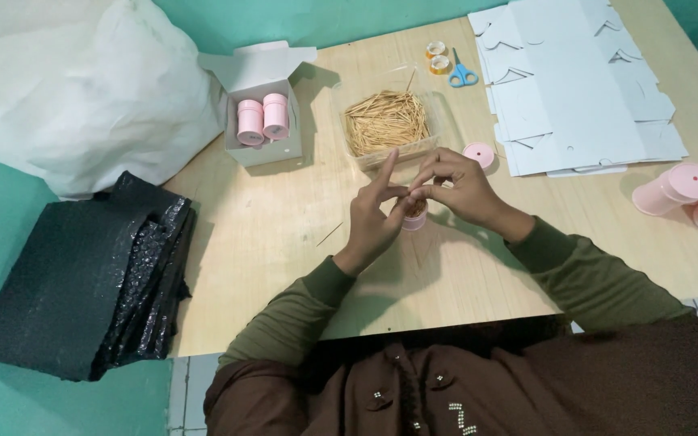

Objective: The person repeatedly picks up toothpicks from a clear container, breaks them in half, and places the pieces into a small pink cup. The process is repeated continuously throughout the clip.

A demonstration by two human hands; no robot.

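Note:
My left hand (375,214) wraps around a small pink round container (414,218) filled with toothpicks, its index finger pointing up. My right hand (456,186) pinches at the top of that container, fingertips meeting the left hand's. Just behind the hands stands a clear plastic tray (439,105) holding a heap of wooden toothpicks (386,121). A pink lid (478,153) lies flat to the right of the tray. One loose toothpick (330,234) rests on the wooden table (268,242) left of my left hand.
An open white box (264,121) with two pink containers stands at the left. Flat white cardboard blanks (575,89) lie at the back right, blue scissors (462,74) and tape rolls beside them. Pink containers (692,194) lie at the right edge; black plastic sheets (82,282) and a white bag (82,89) sit left.

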